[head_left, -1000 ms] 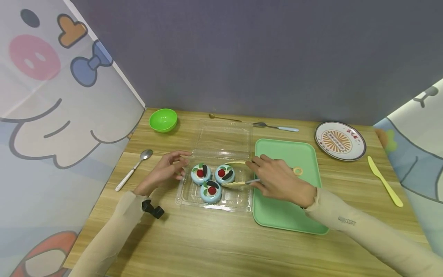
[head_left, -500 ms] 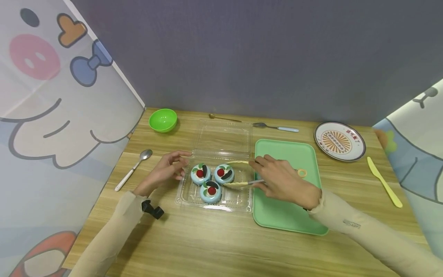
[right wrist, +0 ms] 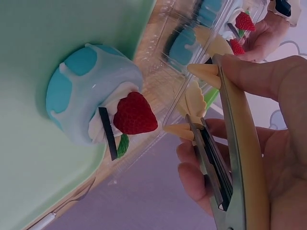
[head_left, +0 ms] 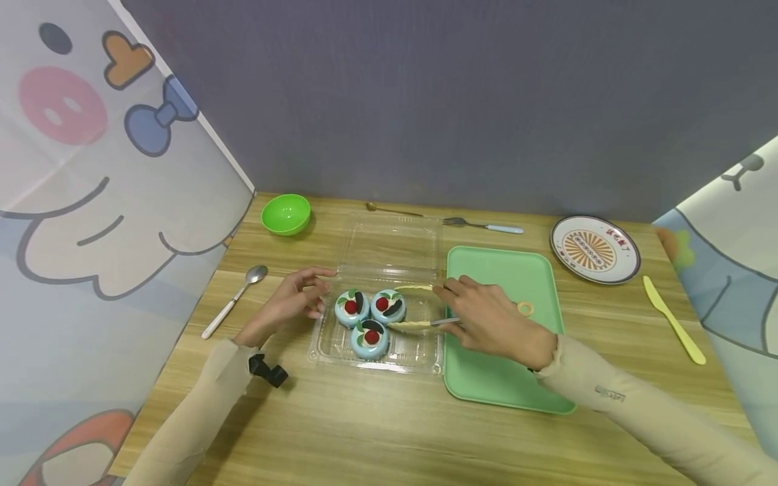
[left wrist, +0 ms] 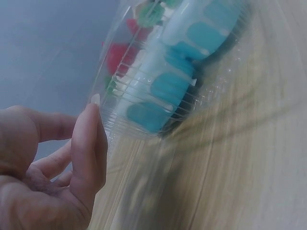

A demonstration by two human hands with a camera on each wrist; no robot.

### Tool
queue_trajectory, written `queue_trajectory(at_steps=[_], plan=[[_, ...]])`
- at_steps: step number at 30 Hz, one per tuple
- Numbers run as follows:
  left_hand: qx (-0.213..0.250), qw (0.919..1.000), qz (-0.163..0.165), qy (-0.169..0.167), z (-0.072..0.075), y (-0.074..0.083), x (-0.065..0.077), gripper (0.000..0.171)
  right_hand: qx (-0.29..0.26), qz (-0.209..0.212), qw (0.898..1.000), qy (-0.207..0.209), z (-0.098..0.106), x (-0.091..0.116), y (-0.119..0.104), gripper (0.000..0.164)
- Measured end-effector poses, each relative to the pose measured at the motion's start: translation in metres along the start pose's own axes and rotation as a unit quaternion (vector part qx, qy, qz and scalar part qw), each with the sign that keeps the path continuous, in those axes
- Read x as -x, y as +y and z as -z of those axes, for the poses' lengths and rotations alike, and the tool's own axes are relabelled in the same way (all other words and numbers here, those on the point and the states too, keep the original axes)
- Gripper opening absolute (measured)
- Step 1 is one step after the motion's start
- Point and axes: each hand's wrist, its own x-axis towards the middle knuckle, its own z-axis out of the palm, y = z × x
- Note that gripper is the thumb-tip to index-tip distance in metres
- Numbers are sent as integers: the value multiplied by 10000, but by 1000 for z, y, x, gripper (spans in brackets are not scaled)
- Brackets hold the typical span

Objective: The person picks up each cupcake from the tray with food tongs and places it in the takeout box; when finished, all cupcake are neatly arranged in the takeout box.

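Observation:
Three blue toy cakes (head_left: 370,339), each topped with a red berry, sit together in a clear plastic box (head_left: 413,364) with its lid folded back. My left hand (head_left: 296,297) is at the box's left side, a fingertip touching its edge in the left wrist view. My right hand (head_left: 492,316) grips food tongs (right wrist: 247,158) with pale yellow tips, thumb on one arm and fingers on the other. The spread tips reach into the box beside the upper right cake (head_left: 387,307). Another blue cake (right wrist: 91,91) stands on the green tray (head_left: 498,388), hidden behind my right hand in the head view.
Left of the box lie a spoon (head_left: 236,302) and, farther back, a green bowl (head_left: 286,214). Along the back are a small thin spoon (head_left: 395,210) and a fork (head_left: 483,225). A patterned plate (head_left: 595,250) and a yellow knife (head_left: 675,320) lie at the right.
The right hand and tongs shifted slightly right, then back left. The upper right cake has slid a little left, closer to the other two. The left hand has stayed put.

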Motion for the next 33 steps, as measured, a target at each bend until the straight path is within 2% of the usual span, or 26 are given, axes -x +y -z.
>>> queue_trajectory(at_steps=[12, 21, 30, 33], plan=[[-46, 10000, -16, -18, 0, 3, 0, 38, 20, -149, 9999, 82, 11, 12, 5, 64], [10, 10000, 46, -3, 0, 4, 0, 38, -136, -427, 9989, 148, 19, 22, 7, 63], [12, 10000, 85, -20, 1, 1, 1, 40, -242, -604, 9966, 511, 25, 40, 13, 67], [26, 10000, 48, -37, 1, 1, 1, 40, -251, -783, 9946, 640, 29, 50, 20, 67]])
